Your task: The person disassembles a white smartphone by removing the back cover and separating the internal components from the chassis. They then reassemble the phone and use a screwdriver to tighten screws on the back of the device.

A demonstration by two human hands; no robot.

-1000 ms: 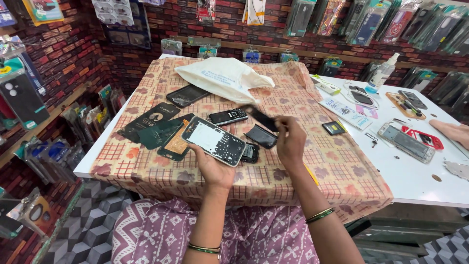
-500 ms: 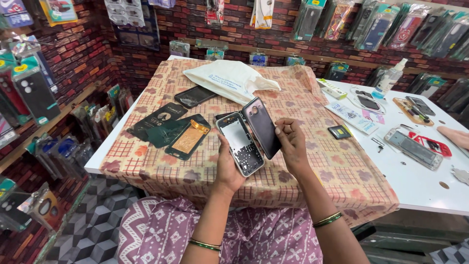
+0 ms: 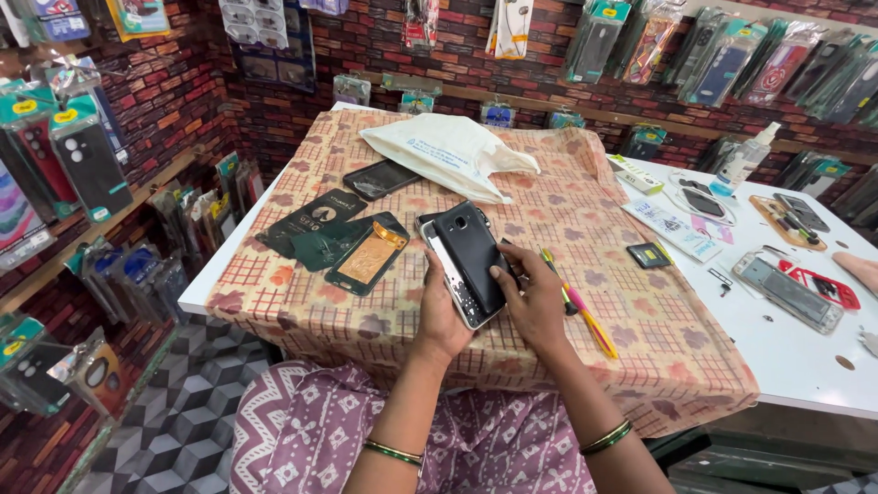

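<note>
Both hands grip one smartphone (image 3: 460,265): left hand (image 3: 439,316) cradles its frame, right hand (image 3: 533,297) fingers press the black back cover (image 3: 471,252). Screwdrivers (image 3: 578,306) lie just beside; white bag (image 3: 448,151) behind.

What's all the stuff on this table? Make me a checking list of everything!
Surface: white table, partly under a checked orange cloth.
Job's things: phone body with a black back cover laid on it.
Clutter: white bag, dark covers, pens, opened phone, spray bottle.
Grippers: left hand cradles the phone; right hand presses the cover.
Cables: nothing seen.
Surroundings: brick walls hung with packaged phone cases.
</note>
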